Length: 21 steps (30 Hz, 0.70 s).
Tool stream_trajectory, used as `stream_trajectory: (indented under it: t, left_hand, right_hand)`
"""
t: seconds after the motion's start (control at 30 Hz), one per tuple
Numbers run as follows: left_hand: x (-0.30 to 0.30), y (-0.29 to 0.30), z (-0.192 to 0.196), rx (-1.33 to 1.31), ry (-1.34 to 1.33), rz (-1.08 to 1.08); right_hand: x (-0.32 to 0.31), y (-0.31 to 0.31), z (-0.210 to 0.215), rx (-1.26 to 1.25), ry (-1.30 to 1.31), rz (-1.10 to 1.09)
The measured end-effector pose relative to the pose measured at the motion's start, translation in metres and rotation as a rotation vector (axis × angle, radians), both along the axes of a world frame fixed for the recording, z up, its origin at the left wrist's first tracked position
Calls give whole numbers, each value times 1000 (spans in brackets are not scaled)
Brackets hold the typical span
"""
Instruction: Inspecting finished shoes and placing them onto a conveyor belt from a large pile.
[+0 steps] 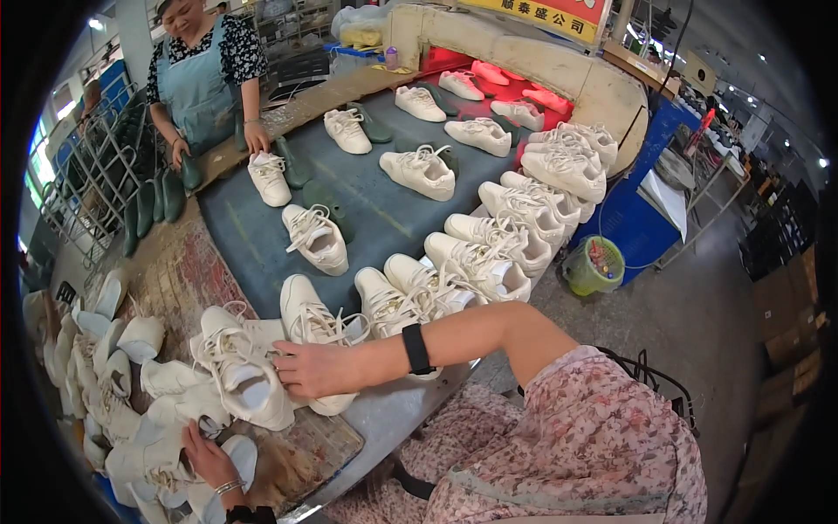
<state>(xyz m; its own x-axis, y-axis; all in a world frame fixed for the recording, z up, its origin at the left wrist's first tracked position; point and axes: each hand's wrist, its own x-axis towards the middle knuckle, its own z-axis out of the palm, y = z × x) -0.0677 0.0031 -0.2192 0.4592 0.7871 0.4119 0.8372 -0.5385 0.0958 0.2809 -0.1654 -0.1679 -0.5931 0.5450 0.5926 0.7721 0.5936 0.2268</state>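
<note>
My right hand [316, 368] reaches left across the near edge of the table. Its fingers are against the side of a cream-white lace-up sneaker [253, 384] with a pale lining. Another white sneaker [305, 306] lies partly under this hand and wrist. Low on the left, my left hand [209, 458] has its fingers at the opening of a white sneaker [179, 406] in a heap of similar shoes [131, 428]. Its fingertips are partly hidden by that shoe.
White sneakers [476, 262] line the right side of a dark conveyor belt [262, 223]; others sit with green shoe lasts [297, 162] before a red-lit tunnel [497, 79]. Across the belt a person [196, 79] handles lasts. A green basket [594, 266] stands on the right-hand floor.
</note>
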Motion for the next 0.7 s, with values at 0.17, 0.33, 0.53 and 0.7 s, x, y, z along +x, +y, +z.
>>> stream_trajectory:
  t: [0.17, 0.33, 0.53, 0.7]
  left_hand:
    - [-26, 6, -19, 21, 73, 48]
    - [25, 0, 3, 71, -48, -90]
    - [12, -10, 27, 148, -50, -54]
    - [13, -16, 31, 167, -47, -23]
  right_hand:
    - [-5, -8, 33, -71, 13, -282]
    - [21, -58, 53, -256, 222, -676]
    - [9, -37, 55, -341, 238, -425]
    - [-2, -18, 81, -765, 200, -523]
